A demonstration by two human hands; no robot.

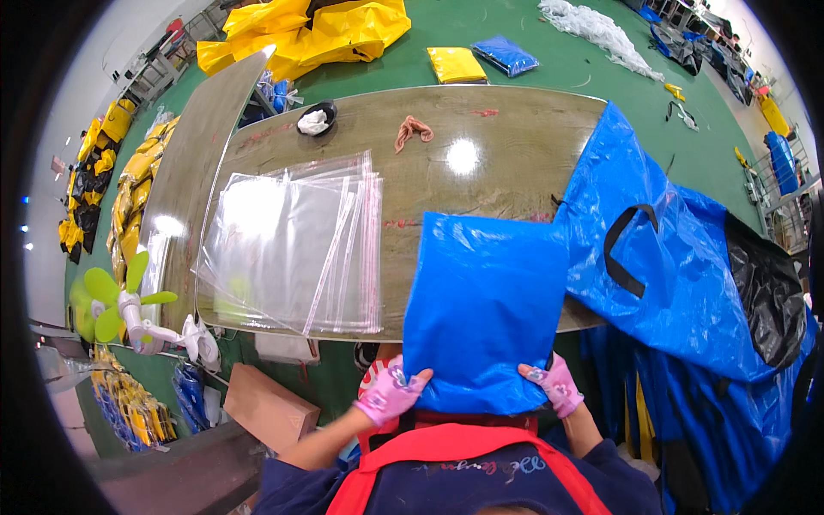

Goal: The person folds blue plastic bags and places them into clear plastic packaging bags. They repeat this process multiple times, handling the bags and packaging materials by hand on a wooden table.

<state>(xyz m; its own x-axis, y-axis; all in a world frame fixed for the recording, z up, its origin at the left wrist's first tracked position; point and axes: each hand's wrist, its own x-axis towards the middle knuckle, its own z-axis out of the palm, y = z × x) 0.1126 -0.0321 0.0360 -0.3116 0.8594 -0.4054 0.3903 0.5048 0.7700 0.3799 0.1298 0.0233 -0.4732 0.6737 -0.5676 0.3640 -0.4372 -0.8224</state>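
A folded blue plastic sheet (489, 300) lies partly on the table and hangs over its near edge toward my body. My left hand (395, 389), in a pink patterned glove with bare fingertips, grips the sheet's lower left side, thumb on top. At the lower right side my right hand (554, 384), gloved alike, pinches it the same way; the other fingers are hidden underneath. Left of the sheet rests a stack of clear plastic bags (287, 249). To the right, a large blue tarpaulin piece (652, 232) with a black strap (614, 249) drapes off the table.
On the brown table (515, 112) sit a black bowl (318, 119) with white material and a crumpled brown cloth (414, 132). A green-bladed fan (124, 300) is clipped at the left. A cardboard box (270, 408) stands below. Yellow (457, 65) and blue packets (506, 55) lie on the floor beyond.
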